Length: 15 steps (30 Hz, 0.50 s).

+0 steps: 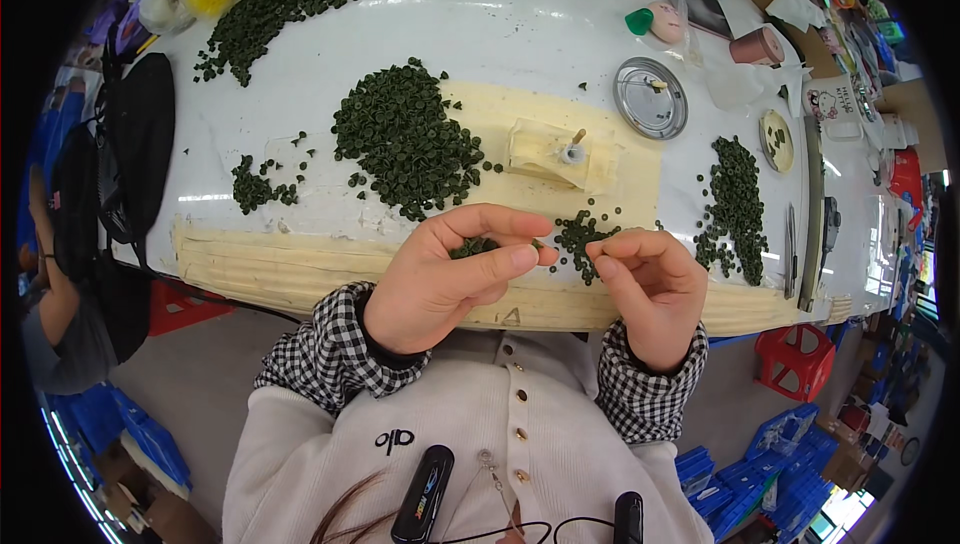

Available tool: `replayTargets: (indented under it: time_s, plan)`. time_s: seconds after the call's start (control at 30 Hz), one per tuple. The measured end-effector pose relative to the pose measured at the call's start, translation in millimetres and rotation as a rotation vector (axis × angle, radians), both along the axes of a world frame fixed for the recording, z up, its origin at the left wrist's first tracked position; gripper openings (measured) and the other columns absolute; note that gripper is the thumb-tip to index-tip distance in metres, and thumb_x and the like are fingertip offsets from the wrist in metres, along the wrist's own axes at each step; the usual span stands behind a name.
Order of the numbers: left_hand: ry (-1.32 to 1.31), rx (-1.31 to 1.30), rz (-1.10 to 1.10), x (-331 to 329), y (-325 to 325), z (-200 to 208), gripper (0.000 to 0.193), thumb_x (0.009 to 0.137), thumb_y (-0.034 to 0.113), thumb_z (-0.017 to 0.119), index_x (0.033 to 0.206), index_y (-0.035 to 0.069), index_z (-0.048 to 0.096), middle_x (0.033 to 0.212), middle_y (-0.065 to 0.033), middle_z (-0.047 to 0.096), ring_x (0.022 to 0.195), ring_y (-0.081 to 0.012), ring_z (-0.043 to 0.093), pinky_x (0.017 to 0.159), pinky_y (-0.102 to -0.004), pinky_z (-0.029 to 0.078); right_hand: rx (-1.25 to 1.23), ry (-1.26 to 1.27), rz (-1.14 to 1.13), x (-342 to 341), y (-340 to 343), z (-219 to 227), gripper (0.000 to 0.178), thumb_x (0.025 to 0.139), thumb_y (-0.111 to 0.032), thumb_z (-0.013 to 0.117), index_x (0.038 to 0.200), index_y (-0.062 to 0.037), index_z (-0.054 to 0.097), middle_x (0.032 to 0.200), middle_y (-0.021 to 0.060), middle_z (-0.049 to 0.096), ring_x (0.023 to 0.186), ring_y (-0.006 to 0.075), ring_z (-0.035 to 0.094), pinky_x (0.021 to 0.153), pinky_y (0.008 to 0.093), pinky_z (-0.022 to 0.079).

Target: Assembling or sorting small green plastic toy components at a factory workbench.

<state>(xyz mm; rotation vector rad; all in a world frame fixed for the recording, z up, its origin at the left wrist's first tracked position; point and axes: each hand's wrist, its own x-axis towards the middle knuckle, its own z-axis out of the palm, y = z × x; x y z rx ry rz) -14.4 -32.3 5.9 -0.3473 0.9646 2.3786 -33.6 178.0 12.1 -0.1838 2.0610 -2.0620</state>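
Observation:
My left hand [440, 269] is over the table's near edge, palm up. Its thumb and forefinger pinch a small dark green part [537, 243], and more such parts [474, 246] lie in the curled palm. Just to the right, my right hand [655, 289] is closed in a pinch, fingertips pointing toward the left hand; what it holds, if anything, is too small to make out. Behind and between the hands lies a loose scatter of small green parts [578, 236]. A large heap of flared green parts [405, 139] sits beyond my left hand.
A tape-wrapped block [545, 156] with an upright peg stands mid-table. Another green heap [736, 206] lies right, near tweezers [790, 244]. A round metal lid [650, 99] and a shallow dish [776, 140] are farther back. A black bag [140, 144] rests at left; a red stool [795, 362] stands below.

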Motion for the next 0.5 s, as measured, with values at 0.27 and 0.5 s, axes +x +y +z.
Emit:
replayTargets:
  time_s: [0.27,0.5]
  plan:
    - [0.013,0.062,0.003,1,-1,-4,0.019,0.088,0.006,0.059,0.107,0.002,0.060,0.093,-0.0076,0.065,0.053,0.0002,0.033,0.046,-0.0150,0.027,-0.093,-0.071,0.031,0,-7,2,0.011,0.082,0.006,0.061,0.092,0.0059,0.058,0.089,0.0117,0.066,0.087,0.0140,0.063,0.079,0.0242,0.049]
    - [0.046,0.018,0.021,3,2,-7,0.019,0.087,0.005,0.061,0.105,0.002,0.062,0.092,-0.0049,0.065,0.058,-0.0005,0.040,0.049,-0.0153,0.030,0.025,0.081,0.045,1,-17,1,0.010,0.077,0.007,0.064,0.086,0.0039,0.060,0.085,0.0079,0.064,0.077,0.0126,0.060,0.071,0.0235,0.046]
